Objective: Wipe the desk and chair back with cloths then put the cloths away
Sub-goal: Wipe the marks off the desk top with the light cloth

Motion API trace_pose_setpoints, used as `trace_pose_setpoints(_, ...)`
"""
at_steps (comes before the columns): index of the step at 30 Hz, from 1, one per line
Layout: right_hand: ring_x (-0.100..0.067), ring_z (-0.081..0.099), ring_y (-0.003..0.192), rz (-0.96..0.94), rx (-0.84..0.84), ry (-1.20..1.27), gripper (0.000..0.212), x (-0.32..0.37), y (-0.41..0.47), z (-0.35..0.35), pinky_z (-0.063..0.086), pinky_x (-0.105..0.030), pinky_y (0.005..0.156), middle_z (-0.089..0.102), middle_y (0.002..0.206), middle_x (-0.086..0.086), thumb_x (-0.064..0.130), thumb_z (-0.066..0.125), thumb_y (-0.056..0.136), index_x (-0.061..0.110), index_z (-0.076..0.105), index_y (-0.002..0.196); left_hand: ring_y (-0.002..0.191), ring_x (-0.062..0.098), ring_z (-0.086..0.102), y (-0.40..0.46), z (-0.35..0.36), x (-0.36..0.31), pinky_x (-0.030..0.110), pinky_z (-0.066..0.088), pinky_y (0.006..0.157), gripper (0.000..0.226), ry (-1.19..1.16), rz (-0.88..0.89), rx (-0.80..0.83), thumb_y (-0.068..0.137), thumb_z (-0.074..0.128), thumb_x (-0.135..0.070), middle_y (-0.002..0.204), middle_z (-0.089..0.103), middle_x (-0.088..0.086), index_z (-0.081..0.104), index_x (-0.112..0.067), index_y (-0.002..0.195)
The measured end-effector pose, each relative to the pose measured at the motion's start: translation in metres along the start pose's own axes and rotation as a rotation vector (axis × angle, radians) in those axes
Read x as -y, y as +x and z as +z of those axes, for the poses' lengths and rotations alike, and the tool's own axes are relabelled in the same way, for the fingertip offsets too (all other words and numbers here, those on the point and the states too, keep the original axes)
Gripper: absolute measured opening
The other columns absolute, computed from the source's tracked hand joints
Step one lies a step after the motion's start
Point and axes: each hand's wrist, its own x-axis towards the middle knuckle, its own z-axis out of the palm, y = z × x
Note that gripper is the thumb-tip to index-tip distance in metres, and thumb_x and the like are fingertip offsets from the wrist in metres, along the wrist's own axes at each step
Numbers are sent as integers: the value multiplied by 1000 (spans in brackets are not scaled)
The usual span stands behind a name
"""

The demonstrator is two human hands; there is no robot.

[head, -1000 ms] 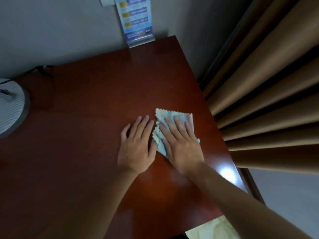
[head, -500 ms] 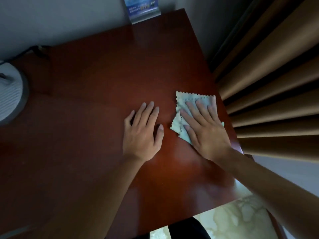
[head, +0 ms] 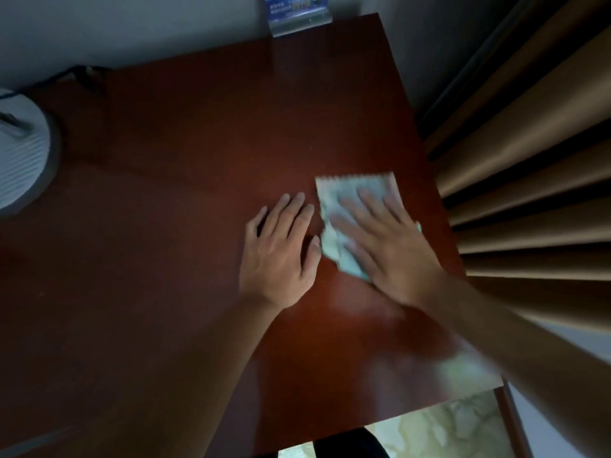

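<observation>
My right hand point(head: 390, 249) pressing cloth point(head: 350, 196) flat on desk point(head: 198, 160), fingers spread; my left hand point(head: 281, 249) resting flat beside, fingers straight.

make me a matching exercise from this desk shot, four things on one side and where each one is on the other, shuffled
Things:
1. cloth
2. left hand
3. blue sign
4. white lamp base

Places:
A. far edge of the desk, against the wall
B. under the right hand
C. left edge of the desk
D. flat on bare wood beside the cloth

Pairs: 1-B, 2-D, 3-A, 4-C
</observation>
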Motion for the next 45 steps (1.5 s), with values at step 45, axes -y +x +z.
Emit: trace_pose_setpoints(45, -37, 12, 151, -193, 102, -153, 56, 139, 190, 29, 10, -62, 118, 22, 162, -10, 41, 14, 103, 23, 21, 156, 139, 26, 43, -52, -33, 126, 47, 31, 114, 52, 15, -553, -244, 100, 40, -39, 145, 52, 11, 51, -7, 139)
